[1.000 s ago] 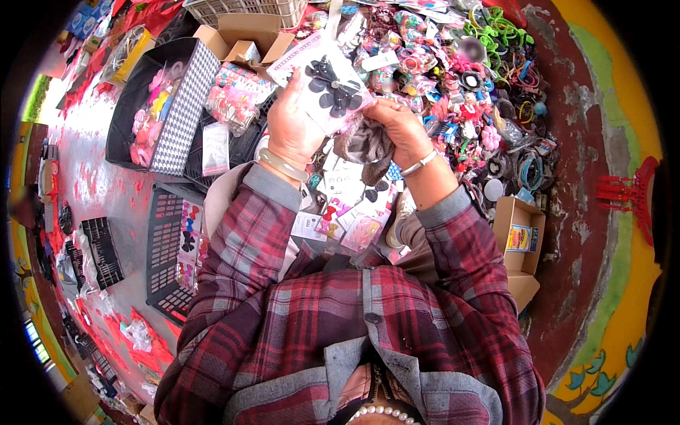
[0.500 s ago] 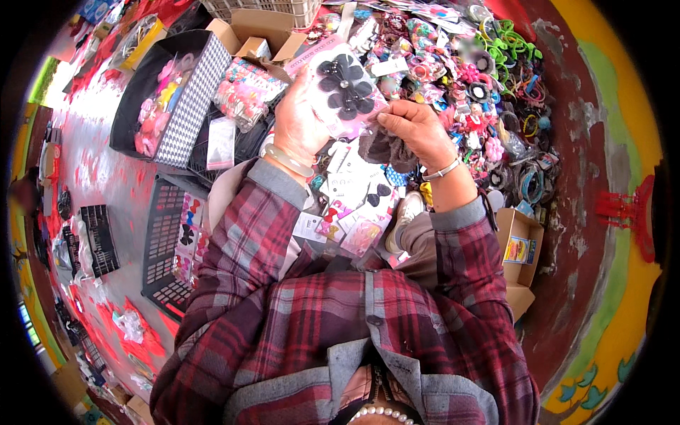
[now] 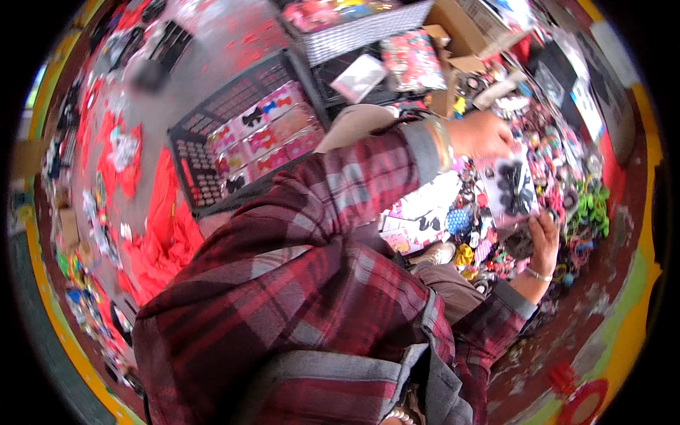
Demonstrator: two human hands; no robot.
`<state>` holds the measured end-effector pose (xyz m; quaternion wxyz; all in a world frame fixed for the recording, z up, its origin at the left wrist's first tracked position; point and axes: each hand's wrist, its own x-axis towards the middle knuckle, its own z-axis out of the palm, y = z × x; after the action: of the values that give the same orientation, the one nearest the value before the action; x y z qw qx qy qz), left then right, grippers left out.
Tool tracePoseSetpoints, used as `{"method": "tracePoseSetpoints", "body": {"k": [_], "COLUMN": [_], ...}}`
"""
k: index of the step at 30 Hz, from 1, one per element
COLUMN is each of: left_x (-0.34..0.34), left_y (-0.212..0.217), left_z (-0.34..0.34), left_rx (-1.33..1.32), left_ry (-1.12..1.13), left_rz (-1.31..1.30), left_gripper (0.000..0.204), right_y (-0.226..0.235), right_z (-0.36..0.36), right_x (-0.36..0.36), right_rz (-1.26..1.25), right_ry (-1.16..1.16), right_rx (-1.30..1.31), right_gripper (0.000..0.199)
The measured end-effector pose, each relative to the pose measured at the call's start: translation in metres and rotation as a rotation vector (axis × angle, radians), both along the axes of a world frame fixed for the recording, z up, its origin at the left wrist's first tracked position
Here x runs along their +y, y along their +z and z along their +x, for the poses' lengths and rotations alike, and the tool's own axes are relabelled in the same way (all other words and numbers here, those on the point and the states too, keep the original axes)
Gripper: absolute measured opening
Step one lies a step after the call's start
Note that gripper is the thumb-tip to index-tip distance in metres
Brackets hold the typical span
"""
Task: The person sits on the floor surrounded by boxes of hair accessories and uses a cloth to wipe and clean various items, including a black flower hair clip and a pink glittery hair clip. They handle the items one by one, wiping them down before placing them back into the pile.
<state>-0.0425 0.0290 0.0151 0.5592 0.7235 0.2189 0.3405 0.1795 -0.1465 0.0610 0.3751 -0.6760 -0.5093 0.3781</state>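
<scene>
One broad heap of hair accessories (image 3: 563, 152) has a black basket (image 3: 244, 88) beyond its left edge. Above the heap, the left hand (image 3: 485, 134) has its curled fingers closed on the upper edge of a card (image 3: 495, 190); the right hand (image 3: 545, 237) pinches its lower-right corner. It bears a black flower bow (image 3: 513, 185). Dark brown cloth (image 3: 518, 246) bunches just below its bottom edge.

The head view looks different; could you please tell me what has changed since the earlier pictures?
The view has swung left and tilted; the black-flower card, left hand and right hand appear farther right and lower. Both hands stay at the card, with nothing visibly let go.
</scene>
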Motion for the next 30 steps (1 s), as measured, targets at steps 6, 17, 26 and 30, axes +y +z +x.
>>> {"method": "tracePoseSetpoints", "body": {"k": [6,17,26,30], "left_x": [-0.031,-0.044,-0.135,-0.124], "left_y": [0.023,-0.061,-0.243,-0.273], "left_z": [-0.081,-0.441,-0.607,-0.575], "left_rx": [0.154,-0.244,0.968,0.883], "left_ry": [0.121,0.838,0.883,0.705], "left_rz": [-0.053,-0.437,-0.243,-0.524], "left_gripper": [0.025,0.028,0.025,0.019], "right_y": [-0.051,-0.112,-0.143,-0.152], "right_z": [-0.027,-0.012,-0.032,-0.032], "right_x": [-0.011,-0.037,-0.045,-0.047], "right_rz": [0.085,-0.084,-0.286,-0.325], "right_ry": [-0.073,-0.418,-0.369,-0.413], "right_rx": [0.202,0.437,0.217,0.263], "right_gripper": [0.02,0.029,0.027,0.022]}}
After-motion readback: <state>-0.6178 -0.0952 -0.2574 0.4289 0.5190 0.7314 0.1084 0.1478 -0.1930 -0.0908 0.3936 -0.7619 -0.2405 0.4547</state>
